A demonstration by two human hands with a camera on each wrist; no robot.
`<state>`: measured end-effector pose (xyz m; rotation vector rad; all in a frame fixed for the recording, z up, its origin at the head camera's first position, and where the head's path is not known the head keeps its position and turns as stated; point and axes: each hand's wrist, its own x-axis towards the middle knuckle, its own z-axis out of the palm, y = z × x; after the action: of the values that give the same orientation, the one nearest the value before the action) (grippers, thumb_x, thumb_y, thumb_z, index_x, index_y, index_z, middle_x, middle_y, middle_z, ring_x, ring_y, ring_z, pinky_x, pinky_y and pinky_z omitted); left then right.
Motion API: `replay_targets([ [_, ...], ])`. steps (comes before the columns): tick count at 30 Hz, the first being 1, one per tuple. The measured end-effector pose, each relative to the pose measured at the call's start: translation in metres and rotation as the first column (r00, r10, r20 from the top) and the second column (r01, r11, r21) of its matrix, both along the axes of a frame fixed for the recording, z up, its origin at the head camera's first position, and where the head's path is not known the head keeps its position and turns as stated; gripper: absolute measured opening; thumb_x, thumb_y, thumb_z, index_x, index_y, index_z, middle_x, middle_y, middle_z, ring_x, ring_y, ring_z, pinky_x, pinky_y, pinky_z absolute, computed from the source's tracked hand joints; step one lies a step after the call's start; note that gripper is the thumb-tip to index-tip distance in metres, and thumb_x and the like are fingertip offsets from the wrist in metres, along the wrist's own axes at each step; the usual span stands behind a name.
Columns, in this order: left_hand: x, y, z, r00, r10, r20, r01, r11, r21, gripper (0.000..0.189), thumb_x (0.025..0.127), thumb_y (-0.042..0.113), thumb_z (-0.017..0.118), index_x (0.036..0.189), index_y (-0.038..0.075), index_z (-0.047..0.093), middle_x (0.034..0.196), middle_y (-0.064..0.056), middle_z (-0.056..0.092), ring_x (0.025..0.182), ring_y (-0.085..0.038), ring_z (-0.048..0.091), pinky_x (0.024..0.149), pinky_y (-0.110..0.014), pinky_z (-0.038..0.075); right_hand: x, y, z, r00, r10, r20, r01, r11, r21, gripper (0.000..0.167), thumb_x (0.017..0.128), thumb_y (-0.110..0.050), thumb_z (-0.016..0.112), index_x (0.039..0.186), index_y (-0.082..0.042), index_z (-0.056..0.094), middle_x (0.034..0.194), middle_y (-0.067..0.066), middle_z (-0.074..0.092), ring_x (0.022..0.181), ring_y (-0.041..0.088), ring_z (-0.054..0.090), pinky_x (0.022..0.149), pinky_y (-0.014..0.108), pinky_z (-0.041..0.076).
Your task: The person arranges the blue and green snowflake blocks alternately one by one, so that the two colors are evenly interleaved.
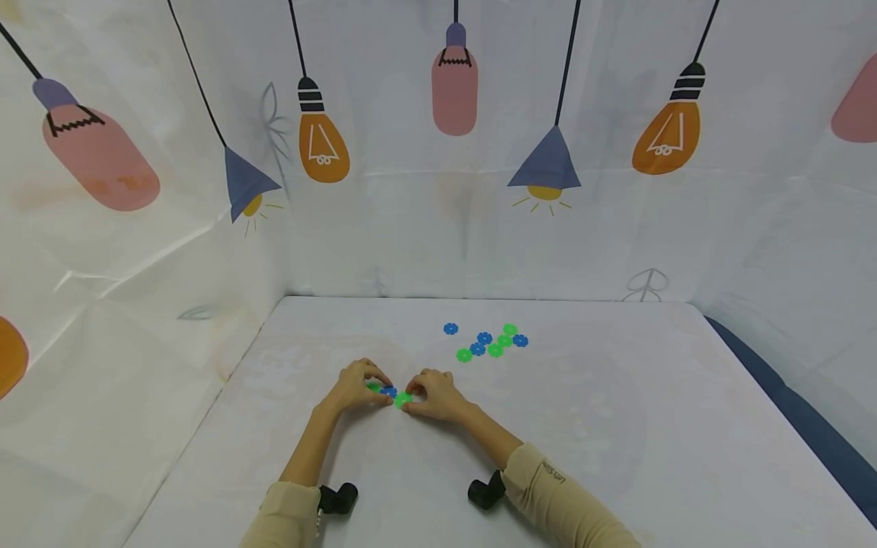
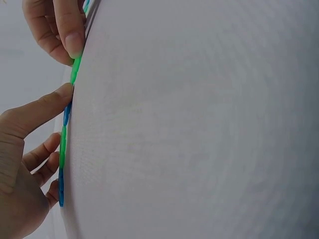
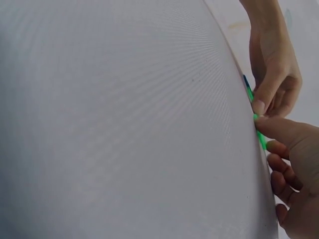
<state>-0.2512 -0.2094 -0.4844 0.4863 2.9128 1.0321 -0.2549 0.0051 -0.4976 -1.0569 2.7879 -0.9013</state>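
Note:
My left hand holds a blue flower-shaped disc with its thumb at the near edge and fingers beyond it. To the left of that disc lies a green disc, partly behind the fingers. My right hand pinches another green disc between thumb and fingers, against the blue one's right side. The left wrist view shows the discs edge-on in a line, with a further blue disc at the end by the left hand. Whether the notched edges are locked together I cannot tell.
Farther back on the white table lie several loose discs, among them a blue one apart from the others and a green one. A white sheet with printed lamps hangs behind the table and at its sides.

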Motion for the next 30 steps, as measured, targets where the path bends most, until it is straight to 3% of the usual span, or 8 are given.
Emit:
replay_targets([
  [6,0.001,0.0,0.0,1.0,0.0,0.002,-0.001,1.0,0.013,0.024,0.064,0.026,0.085,0.084,0.014,0.076,0.099,-0.005,0.061,0.098,-0.028,0.053,0.086,-0.06,0.033,0.001,0.001,0.001,1.0,0.01,-0.004,-0.01,1.0,-0.007,0.027,0.082,-0.033,0.071,0.097,-0.011,0.07,0.09,-0.003,0.063,0.088,0.011,0.055,0.074,0.031,0.03],
  [15,0.0,0.0,-0.002,1.0,0.006,0.003,-0.006,1.0,0.012,0.024,0.064,0.026,0.085,0.083,0.014,0.076,0.096,-0.003,0.061,0.096,-0.026,0.053,0.086,-0.059,0.033,-0.006,0.015,0.004,0.996,0.07,0.053,-0.057,0.974,-0.22,0.025,0.081,-0.015,0.072,0.1,0.001,0.069,0.091,0.006,0.064,0.084,0.017,0.057,0.075,0.027,0.047],
  [23,0.001,0.0,-0.002,1.0,0.021,0.023,-0.022,0.999,0.026,0.024,0.064,0.026,0.085,0.082,0.014,0.076,0.097,-0.003,0.061,0.097,-0.026,0.053,0.088,-0.057,0.032,-0.029,0.042,0.003,0.996,-0.058,0.069,0.073,0.968,-0.241,0.021,0.082,-0.01,0.071,0.1,0.001,0.068,0.091,0.007,0.063,0.085,0.019,0.058,0.076,0.028,0.049],
  [30,0.001,-0.001,-0.002,1.0,0.018,0.016,-0.019,0.999,0.028,0.023,0.064,0.026,0.085,0.082,0.014,0.076,0.098,-0.005,0.061,0.098,-0.028,0.053,0.09,-0.061,0.03,-0.056,0.063,0.017,0.974,-0.215,0.066,0.224,0.949,-0.223,0.024,0.083,-0.011,0.068,0.104,0.003,0.066,0.093,0.013,0.062,0.086,0.026,0.057,0.077,0.038,0.048],
])
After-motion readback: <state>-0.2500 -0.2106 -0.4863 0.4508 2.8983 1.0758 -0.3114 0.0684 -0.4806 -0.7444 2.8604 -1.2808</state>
